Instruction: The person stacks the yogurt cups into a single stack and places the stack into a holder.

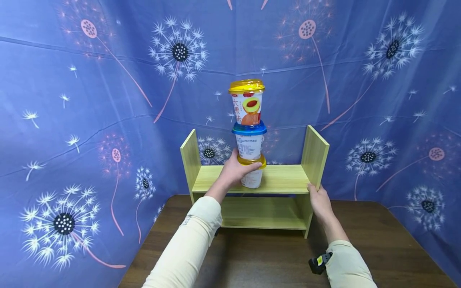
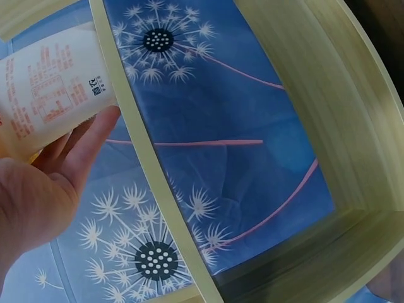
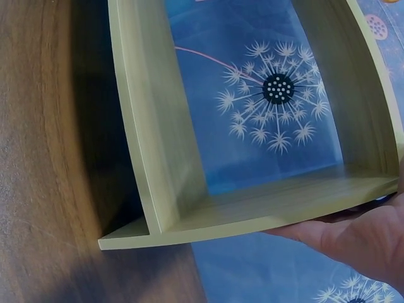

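Note:
Three lidded fruit cups stand in one upright stack over the upper board of a small wooden shelf (image 1: 284,176). On top is a yellow-lidded cup (image 1: 251,104) with a peach picture, then a blue-lidded cup (image 1: 249,144). My left hand (image 1: 235,170) grips the bottom cup (image 1: 253,179) around its yellow lid, thumb across the front. In the left wrist view, that cup's base lies close to the board's edge; I cannot tell whether they touch. My right hand (image 1: 319,200) holds the shelf's right side panel (image 3: 303,208), thumb at the front, fingers mostly hidden behind.
The shelf stands on a dark brown wooden table (image 1: 263,256), with a lower board (image 1: 263,212) beneath the upper one. Blue cloth (image 1: 216,48) with dandelion prints hangs behind and at both sides. A black device (image 1: 318,264) is strapped at my right wrist.

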`<state>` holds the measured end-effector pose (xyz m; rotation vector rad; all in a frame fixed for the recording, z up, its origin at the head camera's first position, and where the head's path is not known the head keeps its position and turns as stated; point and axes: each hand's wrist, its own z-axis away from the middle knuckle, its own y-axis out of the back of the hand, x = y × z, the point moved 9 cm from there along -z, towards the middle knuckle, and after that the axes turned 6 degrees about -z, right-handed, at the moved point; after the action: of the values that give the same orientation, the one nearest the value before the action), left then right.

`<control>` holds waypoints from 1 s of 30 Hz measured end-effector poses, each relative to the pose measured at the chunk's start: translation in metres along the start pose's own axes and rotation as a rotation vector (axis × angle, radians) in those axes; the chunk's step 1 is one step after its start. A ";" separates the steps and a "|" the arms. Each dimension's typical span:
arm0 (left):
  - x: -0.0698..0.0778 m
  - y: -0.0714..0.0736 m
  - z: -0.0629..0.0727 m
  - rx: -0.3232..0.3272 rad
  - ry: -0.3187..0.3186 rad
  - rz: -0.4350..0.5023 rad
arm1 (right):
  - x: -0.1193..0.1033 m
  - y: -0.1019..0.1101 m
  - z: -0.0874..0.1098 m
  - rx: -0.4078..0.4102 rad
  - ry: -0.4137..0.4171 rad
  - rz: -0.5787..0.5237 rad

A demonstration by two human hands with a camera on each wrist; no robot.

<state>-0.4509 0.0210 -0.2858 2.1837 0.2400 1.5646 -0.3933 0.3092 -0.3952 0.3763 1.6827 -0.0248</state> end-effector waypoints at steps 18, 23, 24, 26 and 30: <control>-0.019 0.029 0.011 0.044 0.021 -0.239 | 0.008 -0.002 -0.019 -0.022 0.009 -0.040; -0.019 0.032 0.018 0.042 0.012 -0.356 | 0.014 0.005 -0.022 -0.018 -0.030 -0.037; -0.018 0.032 0.019 0.041 0.007 -0.374 | 0.014 0.007 -0.021 -0.018 -0.035 -0.018; -0.016 0.033 0.022 0.041 -0.001 -0.410 | 0.012 0.012 -0.020 -0.008 -0.033 0.020; -0.009 0.037 0.026 0.044 -0.028 -0.469 | -0.001 0.025 -0.015 0.014 0.008 0.090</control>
<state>-0.4340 -0.0221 -0.2833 1.9890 0.7251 1.2723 -0.4011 0.3360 -0.3873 0.4631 1.6724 0.0317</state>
